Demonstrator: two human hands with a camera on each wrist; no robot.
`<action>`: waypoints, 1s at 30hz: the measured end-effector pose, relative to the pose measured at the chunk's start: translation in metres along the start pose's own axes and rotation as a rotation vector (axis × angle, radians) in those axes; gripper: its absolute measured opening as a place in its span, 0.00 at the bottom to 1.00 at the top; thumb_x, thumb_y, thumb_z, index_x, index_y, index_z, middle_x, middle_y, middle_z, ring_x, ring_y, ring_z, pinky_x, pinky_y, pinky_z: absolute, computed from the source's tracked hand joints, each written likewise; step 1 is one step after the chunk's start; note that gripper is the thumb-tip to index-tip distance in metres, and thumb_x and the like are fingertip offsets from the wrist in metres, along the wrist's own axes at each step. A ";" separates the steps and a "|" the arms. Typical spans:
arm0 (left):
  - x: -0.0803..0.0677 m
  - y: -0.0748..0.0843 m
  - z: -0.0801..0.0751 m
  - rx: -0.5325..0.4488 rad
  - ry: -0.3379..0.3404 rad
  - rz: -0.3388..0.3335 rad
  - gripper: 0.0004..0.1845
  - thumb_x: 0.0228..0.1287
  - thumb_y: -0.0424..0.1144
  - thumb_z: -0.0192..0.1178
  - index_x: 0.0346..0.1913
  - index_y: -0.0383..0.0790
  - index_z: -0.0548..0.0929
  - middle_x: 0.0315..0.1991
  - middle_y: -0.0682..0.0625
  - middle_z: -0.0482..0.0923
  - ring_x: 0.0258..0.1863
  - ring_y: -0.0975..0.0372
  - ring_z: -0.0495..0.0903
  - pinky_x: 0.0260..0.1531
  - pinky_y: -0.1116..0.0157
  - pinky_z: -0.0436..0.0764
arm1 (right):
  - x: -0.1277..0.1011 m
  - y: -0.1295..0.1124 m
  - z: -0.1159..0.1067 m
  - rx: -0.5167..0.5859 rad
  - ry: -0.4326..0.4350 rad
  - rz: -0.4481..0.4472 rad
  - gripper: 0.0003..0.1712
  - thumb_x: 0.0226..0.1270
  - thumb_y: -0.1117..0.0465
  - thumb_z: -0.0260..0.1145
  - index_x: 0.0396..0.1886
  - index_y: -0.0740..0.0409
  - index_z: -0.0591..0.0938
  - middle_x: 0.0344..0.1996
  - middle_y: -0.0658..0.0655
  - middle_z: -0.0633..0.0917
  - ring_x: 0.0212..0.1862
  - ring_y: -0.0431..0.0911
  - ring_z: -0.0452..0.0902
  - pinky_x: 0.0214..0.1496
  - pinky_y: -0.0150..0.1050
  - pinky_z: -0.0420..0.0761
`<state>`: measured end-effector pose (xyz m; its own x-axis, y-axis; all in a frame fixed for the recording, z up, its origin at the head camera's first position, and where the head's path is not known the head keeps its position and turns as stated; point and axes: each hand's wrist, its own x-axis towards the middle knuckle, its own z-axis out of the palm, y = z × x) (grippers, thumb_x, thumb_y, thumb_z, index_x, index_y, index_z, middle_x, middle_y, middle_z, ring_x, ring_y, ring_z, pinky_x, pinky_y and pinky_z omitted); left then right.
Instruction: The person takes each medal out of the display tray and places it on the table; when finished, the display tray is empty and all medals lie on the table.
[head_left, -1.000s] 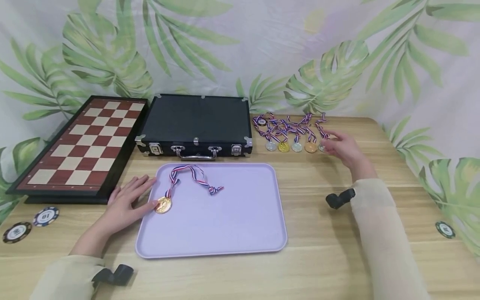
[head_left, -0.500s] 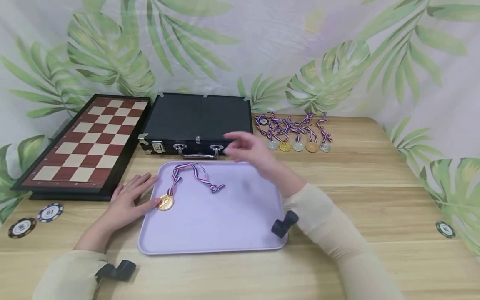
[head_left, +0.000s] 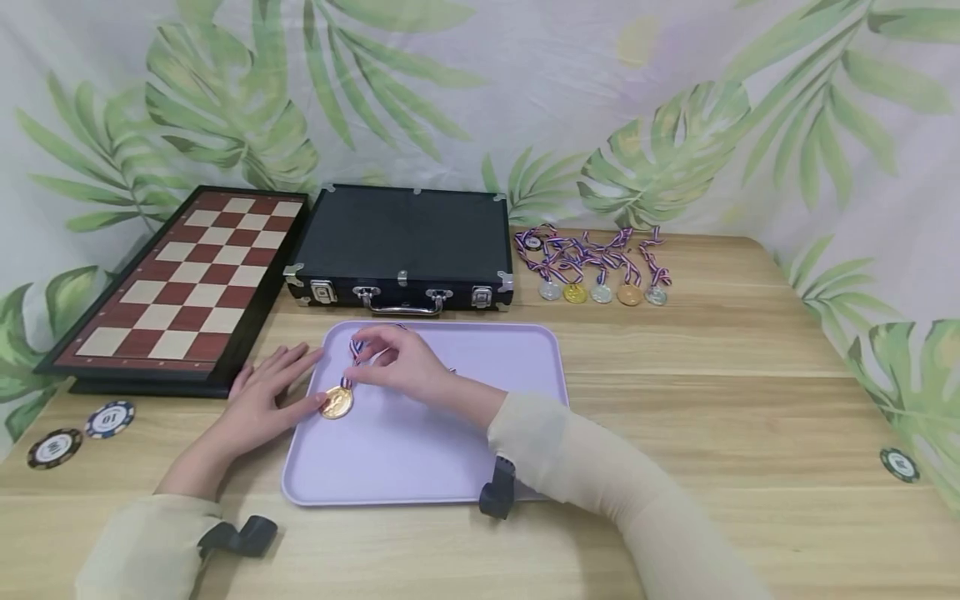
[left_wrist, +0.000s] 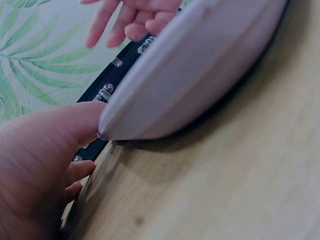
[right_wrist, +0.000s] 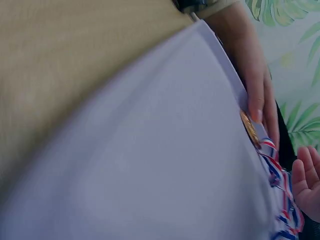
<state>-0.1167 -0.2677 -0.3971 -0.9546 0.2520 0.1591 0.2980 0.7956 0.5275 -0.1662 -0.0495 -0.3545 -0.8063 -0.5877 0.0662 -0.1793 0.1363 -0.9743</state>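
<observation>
A gold medal lies near the left side of a lilac tray, its striped ribbon running toward the back. My left hand rests at the tray's left edge with fingers extended, the thumb tip touching the medal. Just above the ribbon is my right hand, with thumb and index finger apart on either side of it; it hides much of the ribbon. In the right wrist view, the right fingers are loosely bent beside the ribbon.
Behind the tray stands a black case with a metal handle. A checkered board is at left. Several medals with tangled ribbons lie at the back right. Poker chips lie at left and far right.
My right hand has moved left from the row of medals, across the tray, to the gold medal's ribbon. My left hand keeps its place on the tray edge and medal.
</observation>
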 end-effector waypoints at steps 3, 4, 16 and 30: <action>0.000 0.000 0.000 -0.003 0.004 0.005 0.32 0.54 0.50 0.57 0.62 0.45 0.63 0.61 0.36 0.55 0.61 0.43 0.46 0.53 0.43 0.32 | -0.002 0.008 0.009 -0.064 -0.045 -0.002 0.23 0.47 0.67 0.68 0.46 0.65 0.75 0.32 0.58 0.80 0.28 0.37 0.74 0.30 0.27 0.74; 0.001 0.000 0.000 -0.004 0.004 0.006 0.32 0.54 0.50 0.57 0.62 0.45 0.63 0.61 0.36 0.55 0.61 0.43 0.46 0.53 0.43 0.32 | -0.003 0.012 0.011 -0.118 -0.065 -0.013 0.23 0.46 0.65 0.68 0.45 0.64 0.76 0.31 0.57 0.80 0.27 0.36 0.73 0.30 0.26 0.73; 0.000 0.002 -0.003 -0.022 0.006 0.015 0.31 0.54 0.48 0.57 0.61 0.43 0.64 0.61 0.36 0.55 0.60 0.43 0.47 0.52 0.43 0.33 | 0.001 0.029 0.022 -0.563 -0.058 -0.087 0.26 0.43 0.50 0.70 0.44 0.54 0.78 0.28 0.44 0.77 0.28 0.31 0.69 0.31 0.20 0.65; 0.000 0.000 -0.003 -0.017 0.011 0.024 0.31 0.53 0.47 0.58 0.61 0.43 0.64 0.61 0.36 0.56 0.60 0.43 0.48 0.52 0.42 0.34 | -0.004 0.028 0.040 -0.876 -0.009 -0.043 0.33 0.39 0.37 0.67 0.48 0.41 0.77 0.32 0.42 0.67 0.33 0.33 0.64 0.28 0.23 0.62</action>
<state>-0.1167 -0.2690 -0.3944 -0.9471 0.2649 0.1812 0.3209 0.7797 0.5376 -0.1455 -0.0751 -0.3910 -0.7851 -0.6123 0.0934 -0.5806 0.6751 -0.4550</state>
